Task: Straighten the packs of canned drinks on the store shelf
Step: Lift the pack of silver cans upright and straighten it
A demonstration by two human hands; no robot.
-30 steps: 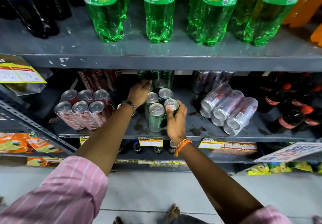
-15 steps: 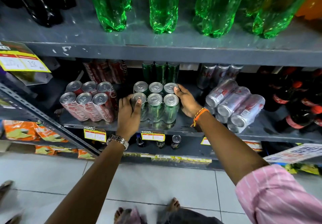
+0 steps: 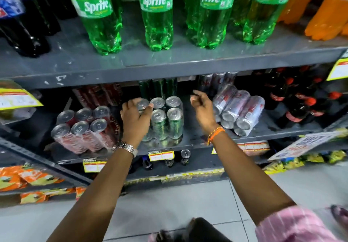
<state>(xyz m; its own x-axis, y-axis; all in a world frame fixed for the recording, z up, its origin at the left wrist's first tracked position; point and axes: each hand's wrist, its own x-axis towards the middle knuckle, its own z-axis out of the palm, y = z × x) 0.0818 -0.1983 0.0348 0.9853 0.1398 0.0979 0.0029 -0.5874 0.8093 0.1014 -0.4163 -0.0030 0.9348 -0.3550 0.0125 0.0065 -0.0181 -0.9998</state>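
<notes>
Green can six-pack (image 3: 166, 121) upright on middle shelf (image 3: 190, 140), centre, shrink-wrapped, no brand legible. Left hand (image 3: 136, 118) spread over its left side, fingers draped on rear-left can top, palm against front-left can; resting on pack, firm grip cannot be told. Right hand (image 3: 202, 110) clear of pack, just right of it, fingers loosely curled, holding nothing. Red can six-pack (image 3: 82, 129) to left, leaning back. Silver can pack (image 3: 238, 110) to right, lying on its side. Dark red-capped bottles (image 3: 301, 108) far right. Upper shelf: green bottles (image 3: 158, 14) labelled "Sprite". Yellow price tags (image 3: 161, 155) on shelf edge, print unreadable.
</notes>
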